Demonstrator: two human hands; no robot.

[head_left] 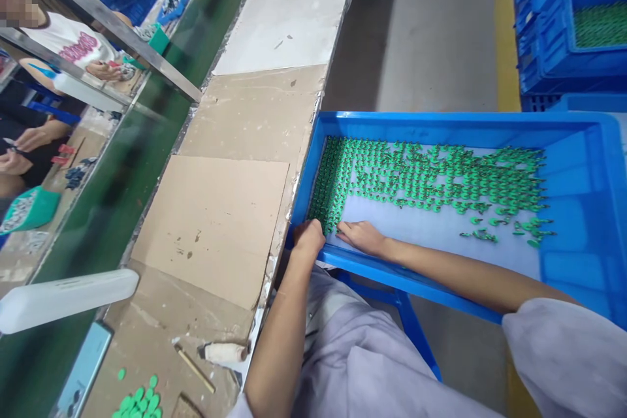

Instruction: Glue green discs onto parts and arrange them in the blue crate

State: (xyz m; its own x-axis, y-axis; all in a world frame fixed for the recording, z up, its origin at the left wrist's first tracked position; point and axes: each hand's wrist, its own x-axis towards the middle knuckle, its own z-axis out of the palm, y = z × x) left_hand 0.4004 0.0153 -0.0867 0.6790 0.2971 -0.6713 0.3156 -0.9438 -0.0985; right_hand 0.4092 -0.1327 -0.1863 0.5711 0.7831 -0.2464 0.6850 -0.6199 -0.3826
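Note:
A long blue plastic tray (441, 119) with a pale sheet (392, 219) on its floor holds dense rows of small green disc-like parts (421, 176) with thin dark tips. My left hand (310, 235) is closed at the tray's near left corner, against the last rows of parts; its fingertips are hidden. Just to the right, my right hand (363, 238) reaches over the near wall, low above the sheet. Its fingers are pinched together beside the edge of the rows, and whatever is between them is too small to make out.
Left of the tray runs a workbench with cardboard (215, 222), a brush-like stick (194, 367), loose green discs (142, 400) and a phone (85, 369). Beyond lies a green conveyor belt (117, 173), with co-workers across it. Blue crates (543, 46) are stacked at the upper right.

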